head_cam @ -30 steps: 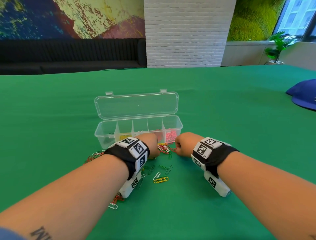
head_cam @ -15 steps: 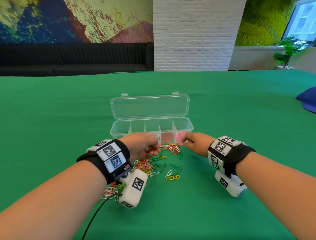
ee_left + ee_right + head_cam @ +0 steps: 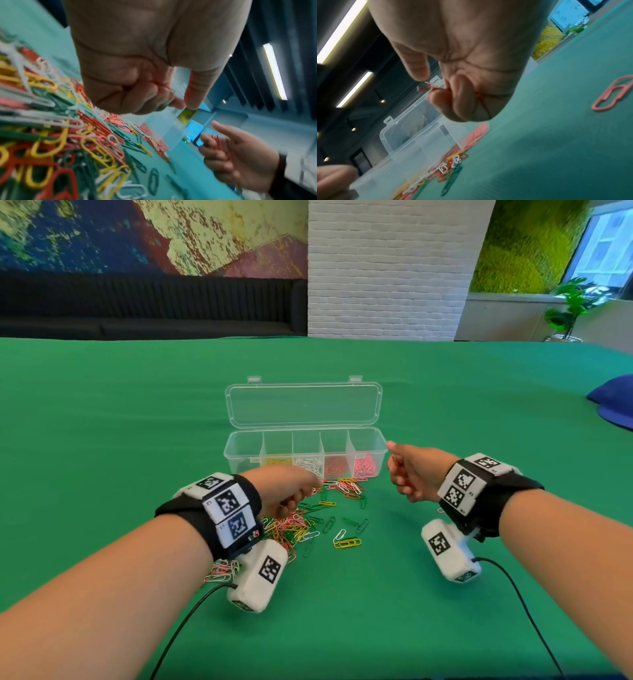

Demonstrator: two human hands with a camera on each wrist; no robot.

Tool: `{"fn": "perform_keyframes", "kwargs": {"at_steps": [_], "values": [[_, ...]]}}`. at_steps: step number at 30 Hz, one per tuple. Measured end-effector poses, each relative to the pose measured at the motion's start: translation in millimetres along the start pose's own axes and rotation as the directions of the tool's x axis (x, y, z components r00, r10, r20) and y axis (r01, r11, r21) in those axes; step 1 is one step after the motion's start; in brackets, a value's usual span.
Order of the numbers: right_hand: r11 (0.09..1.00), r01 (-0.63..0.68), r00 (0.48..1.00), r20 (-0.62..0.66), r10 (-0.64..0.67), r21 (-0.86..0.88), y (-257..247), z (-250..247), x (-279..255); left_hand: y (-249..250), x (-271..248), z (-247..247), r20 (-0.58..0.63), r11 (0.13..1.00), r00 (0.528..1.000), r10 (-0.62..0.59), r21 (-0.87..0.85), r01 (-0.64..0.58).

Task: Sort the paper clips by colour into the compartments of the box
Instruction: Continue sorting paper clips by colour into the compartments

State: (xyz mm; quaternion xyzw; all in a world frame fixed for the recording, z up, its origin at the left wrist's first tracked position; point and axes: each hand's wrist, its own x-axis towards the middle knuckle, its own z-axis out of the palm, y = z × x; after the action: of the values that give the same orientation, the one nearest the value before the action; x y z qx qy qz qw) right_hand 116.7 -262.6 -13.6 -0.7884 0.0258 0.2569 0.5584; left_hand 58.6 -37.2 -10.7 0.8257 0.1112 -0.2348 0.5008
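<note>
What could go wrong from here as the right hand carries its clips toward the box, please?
The right hand pinches red clips loosely beside the pink end compartment; they might drop there rather than into the red compartment. The left hand, low over the pile, could drag clips along.

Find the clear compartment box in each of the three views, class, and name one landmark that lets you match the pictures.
Head view: the clear box stands at centre, lid open, beyond the loose clips.
Left wrist view: blurred, its clear walls show right of centre, below the left hand.
Right wrist view: the box runs across the lower left, below the right hand.
Shared landmark: the pink clips in its end compartment.
</note>
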Motion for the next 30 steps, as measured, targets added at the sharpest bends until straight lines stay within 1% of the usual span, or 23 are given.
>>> {"fn": "perform_keyframes", "kwargs": {"at_steps": [2,4,6,7,9,10,11,13,15,18,20,23,27,30], "values": [[0.987,-0.002,0.998,-0.062,-0.008,-0.16,-1.7,5.2,0.6,2.2,5.1,4.2,-0.019,0.972,0.999,0.035,0.234,-0.03],[0.945,-0.024,0.997,-0.075,0.0,-0.325,-3.8,10.0,0.9,5.2,7.1,6.9,-0.037,0.899,0.994,0.107,0.431,-0.081],[0.904,-0.047,0.996,-0.091,0.009,-0.424,-7.0,13.5,0.1,9.8,7.1,9.8,-0.069,0.814,0.977,0.2,0.568,-0.126],[0.865,-0.042,0.995,-0.1,-0.009,-0.5,-8.6,15.2,-1.0,12.9,7.4,11.9,-0.069,0.774,0.969,0.238,0.615,-0.147],[0.715,0.012,0.989,-0.097,-0.11,-0.699,-9.6,17.3,-2.1,18.6,8.7,16.7,-0.047,0.724,0.962,0.27,0.668,-0.171],[0.635,0.049,0.983,-0.077,-0.168,-0.771,-9.4,18.3,-2.4,21.0,10.1,18.5,-0.041,0.708,0.96,0.276,0.684,-0.174],[0.576,0.08,0.977,-0.05,-0.206,-0.814,-8.8,19.3,-2.2,23.3,12.0,19.9,-0.041,0.694,0.959,0.281,0.698,-0.174],[0.509,0.119,0.973,-0.002,-0.231,-0.852,-6.7,21.6,0.7,27.5,17.1,22.3,-0.042,0.66,0.955,0.292,0.732,-0.169],[0.448,0.124,0.975,0.026,-0.219,-0.885,-5.8,24.6,2.6,31.0,23.4,25.6,-0.034,0.628,0.955,0.294,0.76,-0.166],[0.391,0.127,0.98,0.055,-0.19,-0.911,-7.3,27.8,6.0,34.8,29.2,30.6,-0.001,0.573,0.961,0.277,0.803,-0.164],[0.38,0.136,0.98,0.069,-0.185,-0.915,-7.5,29.3,8.1,34.7,30.7,32.9,0.023,0.53,0.965,0.262,0.832,-0.164],[0.374,0.145,0.976,0.071,-0.205,-0.916,-7.5,28.2,9.2,30.3,32.3,31.1,0.028,0.502,0.96,0.278,0.848,-0.17],[0.373,0.143,0.966,0.047,-0.255,-0.917,-8.4,23.1,11.1,26.4,31.9,25.2,0.017,0.529,0.954,0.301,0.829,-0.181],[0.356,0.123,0.973,0.042,-0.226,-0.926,-9.5,26.0,15.2,27.0,33.3,24.7,0.009,0.534,0.947,0.32,0.824,-0.188]]}}
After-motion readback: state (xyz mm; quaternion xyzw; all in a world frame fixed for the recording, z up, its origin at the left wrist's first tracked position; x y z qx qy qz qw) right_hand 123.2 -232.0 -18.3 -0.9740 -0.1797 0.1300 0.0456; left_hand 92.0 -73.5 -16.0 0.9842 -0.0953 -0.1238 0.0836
